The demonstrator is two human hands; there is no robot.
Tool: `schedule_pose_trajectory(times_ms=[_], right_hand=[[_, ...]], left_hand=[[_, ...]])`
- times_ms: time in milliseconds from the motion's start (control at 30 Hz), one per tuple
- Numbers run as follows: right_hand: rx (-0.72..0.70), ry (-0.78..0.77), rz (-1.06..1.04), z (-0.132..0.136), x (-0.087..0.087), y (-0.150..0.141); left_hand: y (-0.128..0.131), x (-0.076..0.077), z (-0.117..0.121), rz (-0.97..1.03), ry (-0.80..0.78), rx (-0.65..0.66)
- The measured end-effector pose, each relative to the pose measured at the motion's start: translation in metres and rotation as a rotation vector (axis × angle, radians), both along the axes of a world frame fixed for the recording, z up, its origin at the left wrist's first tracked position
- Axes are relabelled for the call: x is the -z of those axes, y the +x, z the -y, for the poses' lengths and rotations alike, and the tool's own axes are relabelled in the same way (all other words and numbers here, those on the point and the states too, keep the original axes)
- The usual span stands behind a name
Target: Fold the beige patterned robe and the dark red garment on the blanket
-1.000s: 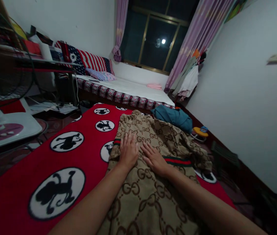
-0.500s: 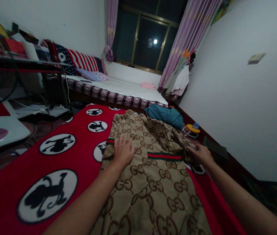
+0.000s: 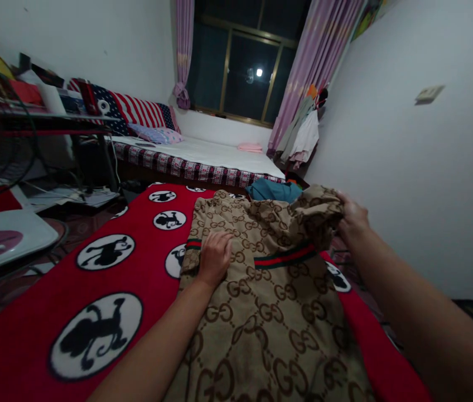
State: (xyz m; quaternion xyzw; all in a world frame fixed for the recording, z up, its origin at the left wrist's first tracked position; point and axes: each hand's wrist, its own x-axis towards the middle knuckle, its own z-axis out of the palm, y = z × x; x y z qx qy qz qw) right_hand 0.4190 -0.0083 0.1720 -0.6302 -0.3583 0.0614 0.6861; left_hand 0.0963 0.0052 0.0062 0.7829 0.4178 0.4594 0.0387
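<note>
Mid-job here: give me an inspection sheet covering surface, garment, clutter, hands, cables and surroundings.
Surface: red cover with black-and-white medallions, lying under the garment.
Garment: brown and patterned, mostly spread out; its right-hand side is bunched and raised.
Clutter: teal cloth beyond the garment; mixed items on the desk at left.
Left hand: resting on the garment; fingertip contact unclear.
Right hand: gripping the bunched part.
Cables: dark cable hanging by the desk; nothing seen over the garment.
Surroundings: bed, dark window between purple curtains, hanging clothes by the wall.
</note>
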Motion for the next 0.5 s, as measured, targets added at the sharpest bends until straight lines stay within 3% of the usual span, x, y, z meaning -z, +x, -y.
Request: schedule_pose_trajectory(times_ms=[100, 200, 300, 367, 500], right_hand=[[-0.110, 0.014, -0.019, -0.004, -0.010, -0.036], [-0.097, -0.011, 0.155, 0.011, -0.003, -0.045], [0.056, -0.063, 0.219, 0.030, 0.017, -0.021], [0.105, -0.122, 0.150, 0.039, 0.030, 0.003], [-0.077, -0.367, -0.208, 0.055, 0.056, 0.036]], left_hand=[[-0.003, 0.000, -0.001, 0.079, 0.061, 0.091], [-0.002, 0.002, -0.001, 0.081, 0.037, 0.135], [0.001, 0.004, -0.001, 0.047, -0.012, 0.154], [0.003, 0.004, -0.001, 0.034, -0.032, 0.154], [0.005, 0.006, -0.002, 0.009, -0.054, 0.139]])
